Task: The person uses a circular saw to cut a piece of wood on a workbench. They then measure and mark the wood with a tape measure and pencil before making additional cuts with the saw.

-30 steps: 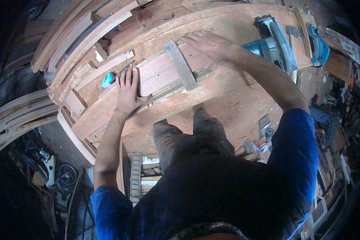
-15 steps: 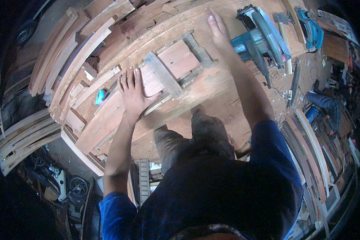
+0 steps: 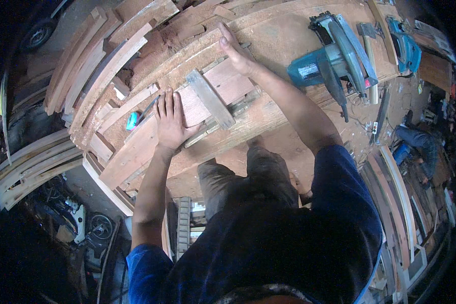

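Fingers spread, my left hand (image 3: 172, 119) lies flat on a pale reddish plank (image 3: 129, 157) that runs diagonally across the workbench. A grey wooden crosspiece (image 3: 210, 99) lies over that plank, right of those fingers. Beside them are a thin dark stick (image 3: 149, 106) and a small turquoise tool (image 3: 133, 120). At the plank's far right end, my right hand (image 3: 235, 53) is turned edge-on with its fingers stretched out; whether it touches the wood is hard to tell. A teal circular saw (image 3: 314, 68) rests to the right of that arm.
Another teal power tool (image 3: 405, 45) and a hammer-like tool (image 3: 367, 35) sit at the bench's right. Stacked boards (image 3: 30, 162) lie left and lower right. A bicycle-like wheel (image 3: 100, 226) is at lower left. A person's jeans-clad leg (image 3: 423, 144) shows at far right.
My right hand, earlier flat on the plank, rose and swung away to the upper right, then came back left to the plank's far end. My left hand stayed on the plank as the view shifted.
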Demonstrator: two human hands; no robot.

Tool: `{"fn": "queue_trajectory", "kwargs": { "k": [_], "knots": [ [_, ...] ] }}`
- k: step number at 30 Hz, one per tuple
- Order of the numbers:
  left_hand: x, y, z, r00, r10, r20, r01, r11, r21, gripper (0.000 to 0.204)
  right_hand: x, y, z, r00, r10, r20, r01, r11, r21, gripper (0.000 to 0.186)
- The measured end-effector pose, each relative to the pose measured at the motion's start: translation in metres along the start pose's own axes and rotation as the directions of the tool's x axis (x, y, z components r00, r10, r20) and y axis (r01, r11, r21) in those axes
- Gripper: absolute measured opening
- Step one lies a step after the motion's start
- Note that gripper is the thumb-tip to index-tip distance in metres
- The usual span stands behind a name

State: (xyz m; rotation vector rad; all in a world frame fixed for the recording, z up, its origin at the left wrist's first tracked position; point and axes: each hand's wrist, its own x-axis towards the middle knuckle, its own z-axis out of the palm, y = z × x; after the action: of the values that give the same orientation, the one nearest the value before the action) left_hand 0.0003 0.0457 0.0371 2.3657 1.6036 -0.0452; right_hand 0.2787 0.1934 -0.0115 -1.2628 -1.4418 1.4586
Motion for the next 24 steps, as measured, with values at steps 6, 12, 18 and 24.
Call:
{"fn": "queue_trajectory", "kwargs": {
  "k": [6, 12, 18, 24],
  "knots": [
    [-0.001, 0.002, 0.003, 1.000, -0.021, -0.012, 0.021, 1.000, 0.003, 0.122, 0.022, -0.005, -0.011, 0.967, -0.188, -0.173, 0.191, 0.982, -0.002, 0.082],
    [-0.004, 0.002, -0.007, 0.999, -0.022, -0.044, 0.020, 0.999, -0.050, 0.120, -0.049, -0.073, -0.061, 0.888, -0.356, -0.290, 0.192, 0.862, -0.468, 0.051],
    [-0.007, 0.003, -0.005, 0.994, -0.084, -0.069, 0.080, 0.995, -0.060, 0.119, -0.233, -0.119, -0.171, 0.851, -0.440, -0.286, -0.087, 0.419, -0.904, 0.062],
    [-0.026, 0.002, 0.004, 0.986, -0.145, -0.082, 0.139, 0.987, -0.080, 0.118, -0.234, -0.062, -0.232, 0.992, -0.038, -0.120, -0.083, 0.519, -0.851, 0.053]
  ]
}}
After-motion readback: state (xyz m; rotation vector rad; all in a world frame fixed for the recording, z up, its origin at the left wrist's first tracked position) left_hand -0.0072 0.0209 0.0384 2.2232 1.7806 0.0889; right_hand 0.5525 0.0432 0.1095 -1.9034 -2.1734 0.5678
